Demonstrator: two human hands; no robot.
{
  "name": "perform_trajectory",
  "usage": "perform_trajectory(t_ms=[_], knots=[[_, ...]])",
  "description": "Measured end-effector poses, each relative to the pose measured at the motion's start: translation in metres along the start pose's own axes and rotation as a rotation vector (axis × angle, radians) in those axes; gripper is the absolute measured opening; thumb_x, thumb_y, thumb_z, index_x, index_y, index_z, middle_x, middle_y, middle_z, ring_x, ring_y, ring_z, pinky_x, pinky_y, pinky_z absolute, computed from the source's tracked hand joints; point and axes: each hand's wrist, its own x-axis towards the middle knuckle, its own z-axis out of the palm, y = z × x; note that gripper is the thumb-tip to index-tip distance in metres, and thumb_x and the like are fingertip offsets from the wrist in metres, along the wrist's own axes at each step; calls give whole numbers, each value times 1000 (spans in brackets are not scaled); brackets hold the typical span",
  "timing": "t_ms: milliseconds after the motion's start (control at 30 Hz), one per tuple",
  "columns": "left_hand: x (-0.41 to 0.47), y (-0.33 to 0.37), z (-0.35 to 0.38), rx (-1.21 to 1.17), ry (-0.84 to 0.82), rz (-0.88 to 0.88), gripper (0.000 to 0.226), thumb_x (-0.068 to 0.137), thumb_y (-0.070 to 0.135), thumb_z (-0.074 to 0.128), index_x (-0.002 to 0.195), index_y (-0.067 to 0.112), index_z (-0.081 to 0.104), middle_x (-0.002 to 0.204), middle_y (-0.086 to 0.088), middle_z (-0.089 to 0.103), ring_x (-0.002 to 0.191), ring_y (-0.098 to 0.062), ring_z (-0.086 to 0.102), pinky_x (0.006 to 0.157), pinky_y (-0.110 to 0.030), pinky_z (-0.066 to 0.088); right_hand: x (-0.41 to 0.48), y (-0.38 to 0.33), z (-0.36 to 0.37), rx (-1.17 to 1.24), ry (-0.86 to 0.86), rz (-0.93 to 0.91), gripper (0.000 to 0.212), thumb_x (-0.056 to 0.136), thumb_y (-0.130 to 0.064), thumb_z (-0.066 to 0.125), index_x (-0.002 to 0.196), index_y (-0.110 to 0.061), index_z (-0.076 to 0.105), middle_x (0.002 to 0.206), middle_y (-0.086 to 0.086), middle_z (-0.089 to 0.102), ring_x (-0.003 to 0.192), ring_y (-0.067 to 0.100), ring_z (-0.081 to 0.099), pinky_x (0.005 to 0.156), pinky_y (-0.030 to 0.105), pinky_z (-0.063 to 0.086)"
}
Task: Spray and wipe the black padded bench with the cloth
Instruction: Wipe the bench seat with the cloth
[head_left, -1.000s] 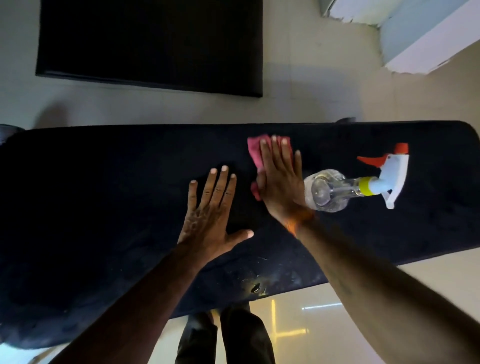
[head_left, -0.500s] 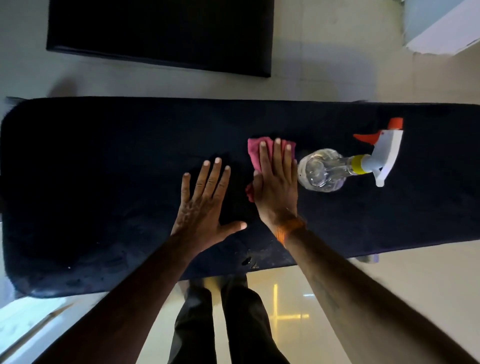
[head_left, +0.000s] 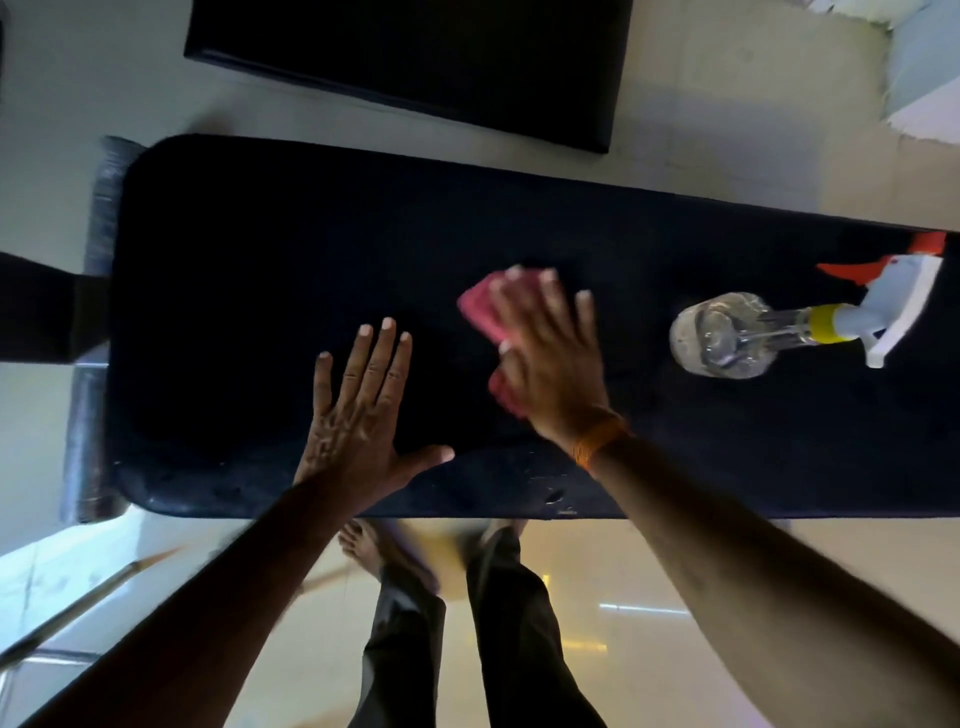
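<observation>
The black padded bench (head_left: 249, 270) stretches across the view below me. My right hand (head_left: 550, 364) lies flat on a pink cloth (head_left: 480, 306), pressing it onto the bench top near the middle; an orange band circles that wrist. My left hand (head_left: 358, 415) rests flat on the bench with fingers spread, just left of the cloth, holding nothing. A clear spray bottle (head_left: 727, 338) with a white head and an orange trigger lies on its side on the bench, to the right of my right hand and apart from it.
A second black pad (head_left: 415, 57) lies on the pale tiled floor beyond the bench. A metal frame part (head_left: 98, 228) sticks out at the bench's left end. My legs and one bare foot (head_left: 379, 556) stand at the near edge. A white wall corner (head_left: 919, 78) is at top right.
My right hand and the pink cloth have slid left, away from the spray bottle, which now lies well clear of it. My left hand has stayed flat on the bench. The view has shifted left.
</observation>
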Motion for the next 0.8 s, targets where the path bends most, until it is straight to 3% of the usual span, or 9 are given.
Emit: perform_trajectory(t_ms=[67, 100, 233, 367, 500, 533, 633, 667, 800], knots=[[-8, -15, -2, 11, 3, -21, 129, 73, 93, 42, 166, 11, 9, 175, -9, 1, 162, -27, -1, 126, -60, 2, 14, -24, 4, 64, 102, 393, 66, 101, -29, 37, 165, -20, 25, 174, 5, 18, 161, 37, 9, 127, 63, 9], [-11, -22, -3, 7, 9, -23, 129, 73, 94, 41, 166, 11, 9, 175, -9, 1, 162, -27, -1, 126, -60, 2, 15, -48, 9, 86, 106, 409, 66, 100, -28, 38, 165, -18, 26, 173, 6, 19, 160, 39, 9, 127, 62, 9], [-20, -43, -7, -38, 28, -33, 129, 72, 93, 42, 166, 10, 11, 175, -11, 2, 161, -28, 0, 126, -63, 6, 14, -56, 14, -25, -27, -252, 63, 104, -29, 40, 165, -21, 26, 173, 2, 21, 161, 33, 10, 127, 62, 11], [-31, -71, -13, -49, 54, -112, 130, 72, 94, 41, 166, 11, 7, 175, -10, -2, 161, -29, -4, 125, -62, 4, 39, -95, 23, 16, 124, 351, 64, 102, -30, 36, 165, -19, 28, 173, 6, 22, 160, 39, 12, 126, 65, 10], [-41, -99, -17, -40, 61, -144, 130, 72, 95, 38, 166, 11, 9, 175, -11, -1, 161, -31, 0, 124, -65, 7, 35, -131, 31, -17, -29, -319, 62, 103, -29, 43, 164, -22, 30, 172, 2, 24, 161, 34, 13, 127, 61, 10], [-45, -106, -18, -40, 71, -163, 130, 71, 95, 38, 166, 11, 10, 175, -11, 0, 161, -31, 1, 123, -65, 8, 49, -120, 28, -50, -18, -302, 62, 104, -30, 41, 164, -24, 28, 173, 0, 23, 161, 32, 12, 127, 61, 8], [-54, -122, -19, -50, 100, -200, 130, 71, 96, 40, 166, 11, 13, 175, -11, 4, 161, -31, 4, 124, -63, 8, 75, -140, 32, -11, 73, 246, 64, 103, -34, 33, 166, -24, 23, 174, 1, 16, 161, 36, 6, 126, 64, 5], [-57, -126, -19, -61, 106, -201, 130, 72, 97, 39, 166, 11, 14, 175, -11, 5, 161, -31, 4, 125, -63, 8, 71, -162, 35, 22, 58, 275, 65, 103, -34, 32, 166, -22, 23, 174, 3, 16, 161, 37, 5, 126, 64, 5], [-65, -129, -18, -126, 113, -256, 132, 71, 99, 37, 166, 10, 11, 175, -11, 1, 161, -29, 0, 125, -61, 3, 64, -161, 29, -67, -118, -420, 62, 106, -32, 34, 166, -24, 22, 175, 0, 15, 162, 33, 5, 126, 64, 10]])
